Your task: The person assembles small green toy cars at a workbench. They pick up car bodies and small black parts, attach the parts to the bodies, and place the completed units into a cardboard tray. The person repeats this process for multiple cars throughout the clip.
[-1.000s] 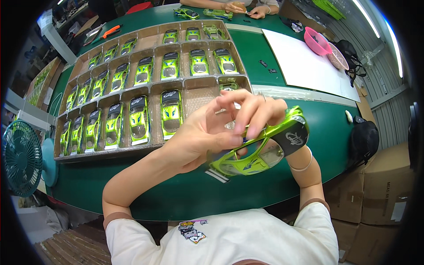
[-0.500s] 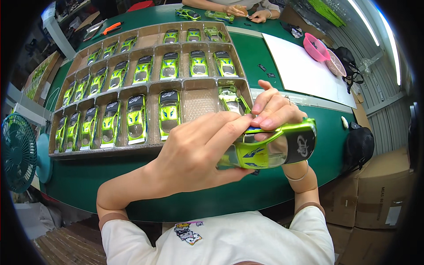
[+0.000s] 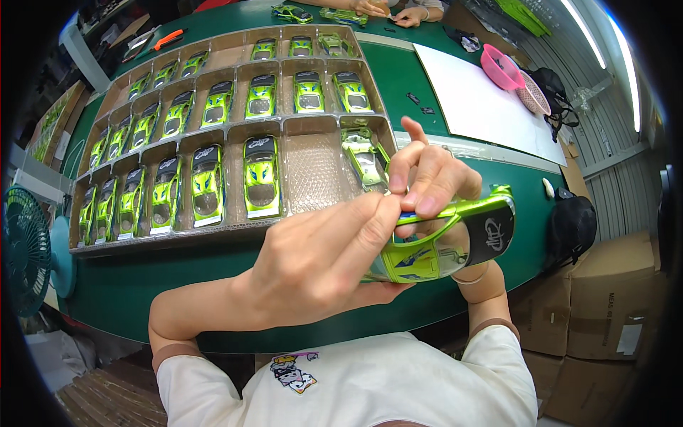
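Both hands hold a toy car body point(image 3: 425, 265) of shiny lime green with a black end panel and clear windows, tilted above the table's front part. My left hand point(image 3: 313, 256) is closed around its left end, the thumb underneath. The fingers of my right hand point(image 3: 435, 178) press on its upper side edge, meeting my left fingertips, while one finger points up. Whatever small thing may sit between the fingertips is hidden. Just beyond my hands, the divided tray point(image 3: 178, 239) holds several similar car bodies, among them a partly bare green one point(image 3: 366, 158).
A green table point(image 3: 213, 281) lies under the tray. To the right are a white board point(image 3: 491, 107), a pink basket point(image 3: 501, 65) and small black parts point(image 3: 427, 110). A teal fan point(image 3: 62, 256) stands at left, cartons point(image 3: 605, 306) at right. Another person's hands point(image 3: 409, 16) work across the table.
The view has shifted a little, so the tray sits further left and up. The car body has turned slightly in my hands. My fingertips stay together at its upper edge.
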Motion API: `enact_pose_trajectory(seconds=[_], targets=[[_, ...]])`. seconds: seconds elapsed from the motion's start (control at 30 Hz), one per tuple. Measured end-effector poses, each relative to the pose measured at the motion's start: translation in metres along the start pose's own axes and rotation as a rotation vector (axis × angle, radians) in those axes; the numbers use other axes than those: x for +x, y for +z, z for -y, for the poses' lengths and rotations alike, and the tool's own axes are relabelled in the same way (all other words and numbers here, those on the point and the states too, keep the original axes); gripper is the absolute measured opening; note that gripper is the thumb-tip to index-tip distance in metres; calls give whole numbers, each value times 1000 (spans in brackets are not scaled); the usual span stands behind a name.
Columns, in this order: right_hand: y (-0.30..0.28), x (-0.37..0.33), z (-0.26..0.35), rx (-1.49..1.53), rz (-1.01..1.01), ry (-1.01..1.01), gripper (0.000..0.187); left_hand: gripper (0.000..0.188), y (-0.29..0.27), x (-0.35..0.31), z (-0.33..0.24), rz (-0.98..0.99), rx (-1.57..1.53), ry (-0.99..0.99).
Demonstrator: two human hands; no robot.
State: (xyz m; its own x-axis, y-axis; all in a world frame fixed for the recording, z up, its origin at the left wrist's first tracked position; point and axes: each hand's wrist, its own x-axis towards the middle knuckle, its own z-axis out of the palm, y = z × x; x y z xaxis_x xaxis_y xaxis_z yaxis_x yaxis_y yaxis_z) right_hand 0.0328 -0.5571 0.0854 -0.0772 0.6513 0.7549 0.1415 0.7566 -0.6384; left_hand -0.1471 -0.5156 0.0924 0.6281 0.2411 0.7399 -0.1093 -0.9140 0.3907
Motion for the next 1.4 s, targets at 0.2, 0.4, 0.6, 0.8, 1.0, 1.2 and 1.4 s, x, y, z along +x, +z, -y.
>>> enact_pose_trajectory(seconds=[0.2, 0.4, 0.6, 0.8, 1.0, 1.2, 1.4], targets=[[5, -9, -2, 346, -328, 334, 41, 61, 1, 14, 8, -44, -44, -123], [-19, -44, 14, 636, -349, 445, 78, 51, 55, 30, 31, -197, 255, 126], [-85, -77, 14, 202, -645, 549, 53, 61, 97, 78, 50, 100, -135, 105], [-134, -88, 12, 657, -893, 395, 42, 18, 156, 145, 178, 383, 267, -107], [-144, -100, 1, 611, -963, 441, 38, 28, 239, 173, 245, 633, 447, -23], [-144, -100, 7, 446, -940, 458, 44, 14, 238, 191, 250, 853, 314, 91], [-133, -94, 5, 391, -897, 385, 63, 18, 203, 183, 202, 513, 72, -72]])
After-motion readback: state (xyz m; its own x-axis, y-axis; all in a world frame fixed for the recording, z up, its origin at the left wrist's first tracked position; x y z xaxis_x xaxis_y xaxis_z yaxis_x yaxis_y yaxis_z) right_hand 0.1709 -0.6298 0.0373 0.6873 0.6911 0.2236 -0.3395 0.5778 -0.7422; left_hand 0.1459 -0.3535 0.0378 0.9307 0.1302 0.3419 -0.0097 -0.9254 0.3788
